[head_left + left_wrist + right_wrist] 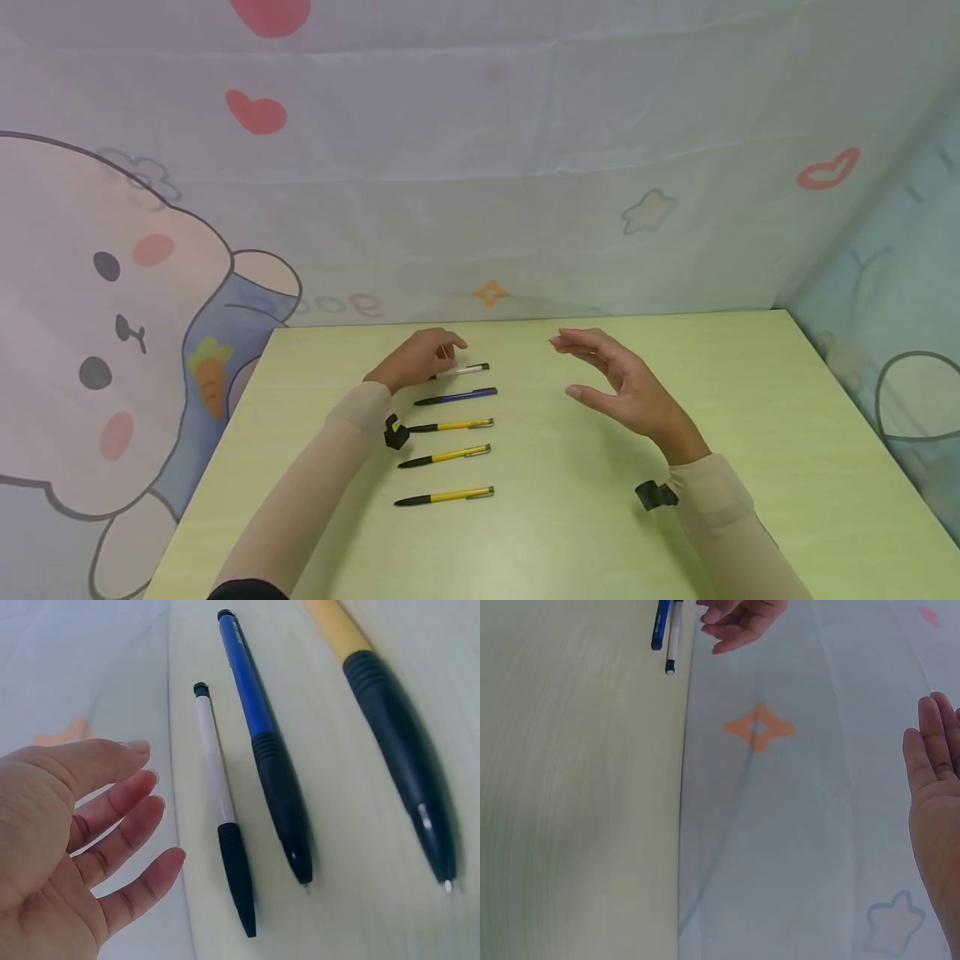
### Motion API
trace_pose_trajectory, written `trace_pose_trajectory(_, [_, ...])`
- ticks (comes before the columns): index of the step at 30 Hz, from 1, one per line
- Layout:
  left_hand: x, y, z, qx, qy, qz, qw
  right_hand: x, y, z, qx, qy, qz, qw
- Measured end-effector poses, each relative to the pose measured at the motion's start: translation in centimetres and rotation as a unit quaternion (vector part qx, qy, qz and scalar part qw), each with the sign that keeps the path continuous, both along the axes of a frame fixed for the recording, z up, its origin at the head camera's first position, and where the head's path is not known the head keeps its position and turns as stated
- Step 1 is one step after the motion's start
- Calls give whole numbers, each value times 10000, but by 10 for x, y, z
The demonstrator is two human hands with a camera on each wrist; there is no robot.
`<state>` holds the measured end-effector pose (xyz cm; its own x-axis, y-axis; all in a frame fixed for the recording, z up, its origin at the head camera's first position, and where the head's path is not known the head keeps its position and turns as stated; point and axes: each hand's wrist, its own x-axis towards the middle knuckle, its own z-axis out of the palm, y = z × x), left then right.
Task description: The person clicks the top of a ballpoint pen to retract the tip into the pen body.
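Observation:
Five pens lie in a column on the pale yellow-green table, roughly parallel. Farthest back is a white pen (214, 761) with a black grip, then a blue pen (455, 397). Nearer come three yellow pens with black grips: the upper (452, 425), the middle (445, 456) and the lowest (445, 496). My left hand (422, 360) hovers by the white pen and partly covers it in the head view; in the left wrist view its loosely bent fingers are apart from the pen. My right hand (626, 387) is raised over the table to the right of the pens, fingers extended, thumb apart, holding nothing.
A light cloth backdrop (450, 208) with printed hearts, a star and a bear stands right behind the table's back edge. Another cloth panel (900, 317) borders the right side. The table (555, 533) extends on both sides of the pens. Each sleeve carries a black wrist mount.

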<state>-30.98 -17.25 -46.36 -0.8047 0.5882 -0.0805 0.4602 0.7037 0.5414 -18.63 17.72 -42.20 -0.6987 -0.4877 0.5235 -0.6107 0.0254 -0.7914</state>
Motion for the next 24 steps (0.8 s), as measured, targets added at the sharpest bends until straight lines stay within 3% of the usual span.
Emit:
trace_pose_trajectory(16, [20, 0, 8, 85, 241, -126, 9996, -2, 4, -3, -51, 12, -68, 10000])
trace_pose_trajectory(24, [28, 10, 2, -505, 545, -285, 9968, -3, 2, -3, -71, -4, -29, 10000])
